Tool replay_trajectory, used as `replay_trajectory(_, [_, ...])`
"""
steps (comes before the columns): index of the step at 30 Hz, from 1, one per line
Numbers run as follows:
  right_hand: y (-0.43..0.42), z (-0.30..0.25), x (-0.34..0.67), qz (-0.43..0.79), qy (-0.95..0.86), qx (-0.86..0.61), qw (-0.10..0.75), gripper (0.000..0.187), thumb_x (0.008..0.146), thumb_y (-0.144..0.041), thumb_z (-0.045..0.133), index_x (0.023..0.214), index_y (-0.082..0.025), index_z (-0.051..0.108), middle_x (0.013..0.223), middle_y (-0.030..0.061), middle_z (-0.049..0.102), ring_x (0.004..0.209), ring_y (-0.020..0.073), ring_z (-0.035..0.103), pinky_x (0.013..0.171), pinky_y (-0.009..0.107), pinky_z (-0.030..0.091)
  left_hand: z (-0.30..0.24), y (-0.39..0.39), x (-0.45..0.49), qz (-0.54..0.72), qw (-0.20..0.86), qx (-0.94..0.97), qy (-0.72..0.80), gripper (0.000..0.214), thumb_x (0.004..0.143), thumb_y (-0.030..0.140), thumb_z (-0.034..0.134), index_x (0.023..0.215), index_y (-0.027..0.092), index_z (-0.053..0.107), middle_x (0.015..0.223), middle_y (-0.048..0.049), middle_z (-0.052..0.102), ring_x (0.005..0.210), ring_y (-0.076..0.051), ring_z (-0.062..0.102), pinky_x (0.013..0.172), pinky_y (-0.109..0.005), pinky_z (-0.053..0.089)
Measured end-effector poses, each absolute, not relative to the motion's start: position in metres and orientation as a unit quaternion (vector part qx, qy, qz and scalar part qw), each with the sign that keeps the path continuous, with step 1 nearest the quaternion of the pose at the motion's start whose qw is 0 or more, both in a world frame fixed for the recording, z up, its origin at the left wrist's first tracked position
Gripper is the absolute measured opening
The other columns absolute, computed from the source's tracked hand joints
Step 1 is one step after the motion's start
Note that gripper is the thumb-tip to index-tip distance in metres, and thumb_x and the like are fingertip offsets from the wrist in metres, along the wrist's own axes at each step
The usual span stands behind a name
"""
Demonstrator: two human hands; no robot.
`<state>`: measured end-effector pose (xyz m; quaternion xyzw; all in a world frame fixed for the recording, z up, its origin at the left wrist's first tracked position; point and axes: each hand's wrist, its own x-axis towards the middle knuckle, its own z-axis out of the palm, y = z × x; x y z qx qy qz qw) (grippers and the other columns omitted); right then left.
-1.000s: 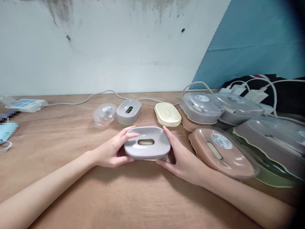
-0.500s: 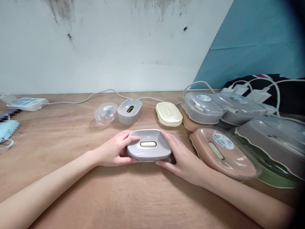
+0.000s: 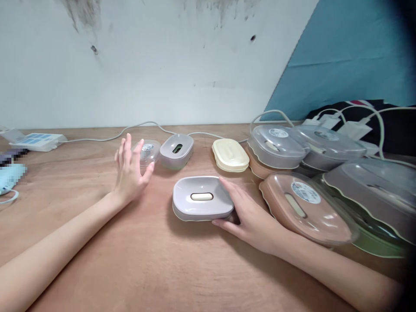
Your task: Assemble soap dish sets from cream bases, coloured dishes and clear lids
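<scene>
A grey oval plastic box (image 3: 203, 206) with a cream inset in a slot on its top sits on the wooden table. My right hand (image 3: 242, 212) grips its right end, thumb at the near side and fingers along the far edge. My left hand (image 3: 130, 173) holds nothing, fingers up and apart, in front of the clear plastic lids (image 3: 149, 151), which it partly covers. Beside those lids is a grey oval piece (image 3: 177, 151) with a dark open slot. Farther right lies a cream-coloured oval piece (image 3: 230, 155).
Several boxes with clear lids crowd the right side, among them an orange-brown box (image 3: 302, 208), a green box (image 3: 377, 242) and a grey box (image 3: 276, 147). A white power strip (image 3: 39, 141) trails its cable along the wall (image 3: 162, 65). A blue cloth (image 3: 341, 60) hangs behind.
My left hand has let go of the grey box and moved left and away, to the clear lids, its fingers opening. My right hand and the box have stayed in place.
</scene>
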<state>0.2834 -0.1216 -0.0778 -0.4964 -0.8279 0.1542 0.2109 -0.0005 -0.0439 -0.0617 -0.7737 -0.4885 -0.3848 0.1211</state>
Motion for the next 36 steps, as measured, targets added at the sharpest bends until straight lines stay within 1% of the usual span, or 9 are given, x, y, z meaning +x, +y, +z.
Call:
replay_trajectory(3, [-0.122, -0.077, 0.283, 0.154, -0.829, -0.493, 0.214, 0.082, 0.081, -0.039, 0.058, 0.144, -0.022, 0.010, 0.144, 0.0174, 0.035, 0.133, 0.0327, 0.034, 0.105, 0.054, 0.034, -0.072, -0.027, -0.013, -0.277, 0.071, -0.753, -0.592, 0.055, 0.086, 0.041, 0.047, 0.137, 0.021, 0.035, 0.151, -0.0153, 0.018, 0.138, -0.042, 0.013, 0.105, -0.064, 0.018])
replay_trajectory(6, [-0.121, -0.078, 0.284, 0.154, -0.830, -0.492, 0.214, 0.082, 0.081, -0.039, 0.058, 0.144, -0.023, 0.009, 0.143, 0.0171, 0.035, 0.133, 0.0329, 0.035, 0.105, 0.055, 0.034, -0.079, -0.022, -0.018, -0.234, 0.048, -0.766, -0.597, 0.050, 0.086, 0.043, 0.047, 0.132, 0.023, 0.043, 0.147, -0.0143, 0.027, 0.137, -0.042, 0.014, 0.102, -0.062, 0.026])
replay_trajectory(9, [-0.121, -0.078, 0.284, 0.154, -0.829, -0.493, 0.213, 0.081, 0.081, -0.039, 0.058, 0.144, -0.022, 0.009, 0.143, 0.0174, 0.035, 0.132, 0.0326, 0.035, 0.105, 0.054, 0.035, -0.078, -0.023, -0.016, -0.263, 0.064, -0.768, -0.580, 0.047, 0.084, 0.044, 0.052, 0.126, 0.023, 0.050, 0.141, -0.0133, 0.035, 0.134, -0.040, 0.021, 0.103, -0.060, 0.029])
replay_trajectory(16, [-0.121, -0.079, 0.284, 0.151, -0.830, -0.494, 0.209, 0.081, 0.081, -0.039, 0.058, 0.143, -0.021, 0.010, 0.143, 0.0186, 0.034, 0.133, 0.0328, 0.033, 0.106, 0.054, 0.033, -0.067, -0.019, -0.008, -0.277, 0.005, -0.712, -0.646, 0.060, 0.078, 0.049, 0.062, 0.130, 0.022, 0.049, 0.143, -0.0192, 0.030, 0.127, -0.043, 0.037, 0.099, -0.060, 0.035])
replay_trajectory(22, [-0.121, -0.080, 0.285, 0.145, -0.830, -0.499, 0.201, 0.079, 0.082, -0.041, 0.056, 0.143, -0.019, 0.011, 0.144, 0.0188, 0.034, 0.134, 0.0313, 0.032, 0.107, 0.053, 0.033, -0.068, -0.016, -0.011, -0.329, 0.009, -0.692, -0.642, 0.052, 0.075, 0.049, 0.065, 0.120, 0.026, 0.060, 0.139, -0.0117, 0.042, 0.124, -0.036, 0.045, 0.101, -0.052, 0.039])
replay_trajectory(27, [-0.121, -0.080, 0.284, 0.143, -0.830, -0.500, 0.200, 0.080, 0.082, -0.041, 0.056, 0.143, -0.017, 0.012, 0.144, 0.0201, 0.034, 0.134, 0.0316, 0.032, 0.106, 0.053, 0.033, -0.072, -0.010, -0.017, -0.399, 0.010, -0.656, -0.641, 0.053, 0.075, 0.052, 0.065, 0.120, 0.025, 0.060, 0.135, -0.0118, 0.048, 0.122, -0.032, 0.049, 0.099, -0.048, 0.042])
replay_trajectory(29, [-0.121, -0.080, 0.284, 0.143, -0.830, -0.501, 0.200, 0.081, 0.081, -0.042, 0.056, 0.143, -0.017, 0.010, 0.144, 0.0201, 0.034, 0.134, 0.0318, 0.032, 0.106, 0.053, 0.033, -0.071, -0.013, -0.018, -0.458, 0.038, -0.651, -0.604, 0.052, 0.076, 0.049, 0.066, 0.122, 0.027, 0.058, 0.139, -0.0099, 0.044, 0.124, -0.031, 0.046, 0.100, -0.046, 0.042])
replay_trajectory(32, [-0.120, -0.081, 0.285, 0.140, -0.828, -0.504, 0.200, 0.085, 0.081, -0.043, 0.056, 0.144, -0.015, 0.007, 0.146, 0.0207, 0.032, 0.135, 0.0318, 0.031, 0.107, 0.053, 0.032, -0.066, -0.030, -0.013, -0.533, 0.077, -0.722, -0.434, 0.059, 0.075, 0.043, 0.070, 0.129, 0.032, 0.050, 0.147, -0.0068, 0.033, 0.126, -0.031, 0.044, 0.100, -0.047, 0.043])
replay_trajectory(36, [-0.120, -0.082, 0.285, 0.142, -0.825, -0.508, 0.203, 0.086, 0.080, -0.043, 0.057, 0.144, -0.013, 0.007, 0.146, 0.0216, 0.031, 0.135, 0.0324, 0.030, 0.107, 0.054, 0.032, -0.062, -0.058, 0.008, -0.498, 0.003, -0.834, -0.240, 0.068, 0.079, 0.036, 0.068, 0.139, 0.031, 0.037, 0.150, -0.0097, 0.025, 0.125, -0.032, 0.045, 0.099, -0.048, 0.044])
